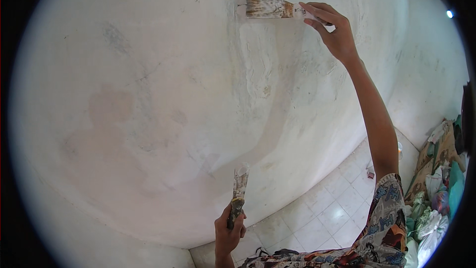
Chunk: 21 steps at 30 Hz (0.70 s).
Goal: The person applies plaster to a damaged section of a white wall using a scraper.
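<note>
My right hand (329, 30) is raised high on the white wall (173, 59), gripping a wide putty knife (270, 6) by its pale handle. Its stained, whitish-smeared blade lies at a vertical rough, patched streak (255, 64); whether it touches the wall I cannot tell. Low at the centre, my left hand (229, 231) holds a narrower scraper (240, 181) upright by its dark handle, with white compound on the blade.
A tiled floor (337, 203) runs along the wall's foot at lower right. Bags and sacks (436, 198) are piled along the far right side, beside another white wall (421, 69). A small light (449, 13) shows at upper right.
</note>
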Tool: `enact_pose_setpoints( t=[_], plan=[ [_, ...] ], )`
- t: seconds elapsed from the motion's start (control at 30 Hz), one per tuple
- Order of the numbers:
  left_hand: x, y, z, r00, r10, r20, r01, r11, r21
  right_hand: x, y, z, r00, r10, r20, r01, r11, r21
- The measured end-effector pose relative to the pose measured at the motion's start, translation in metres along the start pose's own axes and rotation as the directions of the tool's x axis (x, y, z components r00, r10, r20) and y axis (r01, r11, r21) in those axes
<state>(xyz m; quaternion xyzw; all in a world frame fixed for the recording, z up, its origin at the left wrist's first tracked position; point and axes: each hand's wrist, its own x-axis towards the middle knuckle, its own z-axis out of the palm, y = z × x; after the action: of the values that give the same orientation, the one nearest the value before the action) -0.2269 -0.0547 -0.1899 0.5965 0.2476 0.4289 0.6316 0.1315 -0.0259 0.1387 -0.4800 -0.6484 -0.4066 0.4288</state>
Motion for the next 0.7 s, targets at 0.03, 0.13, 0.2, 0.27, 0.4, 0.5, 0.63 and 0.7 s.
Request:
enact_pose_setpoints(
  t=[0.03, 0.13, 0.2, 0.27, 0.4, 0.5, 0.63, 0.7],
  plan=[
    [0.000, 0.001, 0.001, 1.000, 0.001, 0.002, -0.001, 1.000, -0.003, 0.002, 0.000, 0.002, 0.999, -0.053, -0.003, 0.053, 0.999, -0.004],
    [0.000, 0.004, 0.001, 1.000, -0.011, 0.002, 0.011, 1.000, -0.014, 0.005, 0.000, 0.011, 0.999, -0.034, 0.010, 0.034, 0.997, 0.063],
    [0.001, 0.004, 0.001, 0.999, -0.015, 0.030, 0.015, 1.000, 0.011, 0.008, 0.000, 0.015, 0.998, -0.058, 0.009, 0.057, 0.997, 0.058],
    [0.001, 0.007, 0.001, 0.999, -0.035, 0.020, 0.036, 0.999, -0.011, 0.009, -0.001, 0.020, 0.997, -0.081, 0.008, 0.081, 0.996, 0.049],
    [0.001, 0.008, 0.000, 0.998, -0.060, 0.014, 0.061, 0.998, -0.024, 0.009, 0.001, 0.027, 0.993, -0.119, -0.013, 0.119, 0.993, 0.017],
    [0.003, 0.007, -0.002, 0.997, -0.072, 0.018, 0.072, 0.997, 0.009, 0.003, 0.007, 0.018, 0.989, -0.147, -0.027, 0.144, 0.987, -0.072],
    [0.003, 0.006, -0.004, 0.997, -0.063, 0.035, 0.062, 0.998, 0.020, -0.005, 0.019, -0.007, 0.993, -0.113, -0.041, 0.106, 0.983, -0.152],
    [0.004, 0.007, -0.003, 0.997, -0.062, 0.037, 0.062, 0.998, 0.004, -0.008, 0.017, -0.022, 0.995, -0.090, -0.053, 0.078, 0.975, -0.208]
  ],
)
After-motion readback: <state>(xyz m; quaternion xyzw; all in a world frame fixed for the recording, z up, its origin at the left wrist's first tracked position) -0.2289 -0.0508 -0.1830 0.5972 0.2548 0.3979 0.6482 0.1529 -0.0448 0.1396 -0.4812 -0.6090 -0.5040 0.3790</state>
